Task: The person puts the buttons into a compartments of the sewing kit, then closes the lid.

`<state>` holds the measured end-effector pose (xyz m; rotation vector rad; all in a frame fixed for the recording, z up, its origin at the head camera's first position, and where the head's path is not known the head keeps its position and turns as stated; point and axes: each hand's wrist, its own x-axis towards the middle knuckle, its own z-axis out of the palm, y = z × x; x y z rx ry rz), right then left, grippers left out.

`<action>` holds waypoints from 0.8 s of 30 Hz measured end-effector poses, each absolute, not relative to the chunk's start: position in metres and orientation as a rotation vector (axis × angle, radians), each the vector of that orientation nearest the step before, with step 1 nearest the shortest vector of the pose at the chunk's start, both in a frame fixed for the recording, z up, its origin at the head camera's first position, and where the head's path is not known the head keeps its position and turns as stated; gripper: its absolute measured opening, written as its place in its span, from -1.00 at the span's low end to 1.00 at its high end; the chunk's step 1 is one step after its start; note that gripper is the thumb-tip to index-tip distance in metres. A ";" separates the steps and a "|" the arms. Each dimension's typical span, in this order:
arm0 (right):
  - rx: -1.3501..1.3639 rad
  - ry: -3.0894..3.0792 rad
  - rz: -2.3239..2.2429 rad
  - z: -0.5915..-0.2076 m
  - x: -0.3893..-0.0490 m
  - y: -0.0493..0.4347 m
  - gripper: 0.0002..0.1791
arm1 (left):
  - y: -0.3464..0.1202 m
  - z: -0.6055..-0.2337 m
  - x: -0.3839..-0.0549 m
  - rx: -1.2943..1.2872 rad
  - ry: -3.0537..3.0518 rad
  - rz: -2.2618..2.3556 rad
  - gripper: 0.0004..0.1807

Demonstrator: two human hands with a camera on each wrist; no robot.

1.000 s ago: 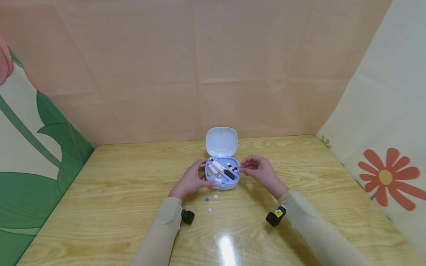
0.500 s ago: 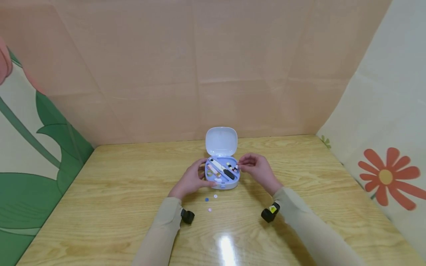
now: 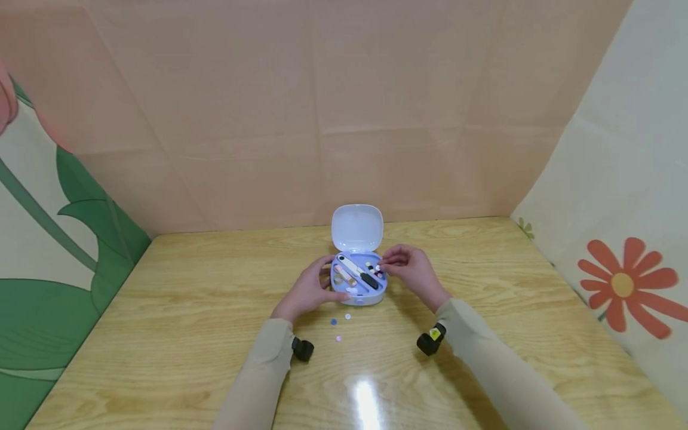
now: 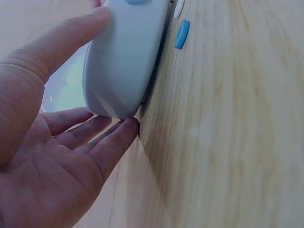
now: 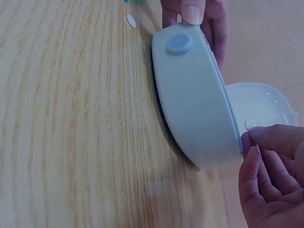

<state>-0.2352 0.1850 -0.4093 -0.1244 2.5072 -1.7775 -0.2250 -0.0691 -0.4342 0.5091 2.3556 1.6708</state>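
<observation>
A small sewing box (image 3: 368,301), pale blue-white, stands with its lid (image 3: 357,228) raised at the back. My left hand (image 3: 307,291) holds its left side, thumb on the front rim and fingertips against the side wall. My right hand (image 3: 414,275) is over the box's right rim. In the right wrist view its thumb and forefinger pinch a small white button (image 5: 249,124). Inside the box lie a long white tool with a black end (image 3: 369,280), a pinkish strip (image 3: 345,275) and several small buttons (image 3: 371,267) at the right.
In front of the box, a blue button (image 3: 334,322), a white button (image 3: 347,316) and a pink button (image 3: 338,338) lie on the wooden table (image 3: 215,334). A peach backdrop (image 3: 247,119) rises behind; floral sheets flank both sides.
My right hand has moved left and slightly away from me, from beside the box to over its right compartment, the white button between its fingertips. The left hand stays on the box.
</observation>
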 end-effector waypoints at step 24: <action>-0.154 2.498 -1.806 -0.411 -0.235 0.184 -0.75 | -0.068 -0.434 -0.224 0.493 2.338 1.694 -0.05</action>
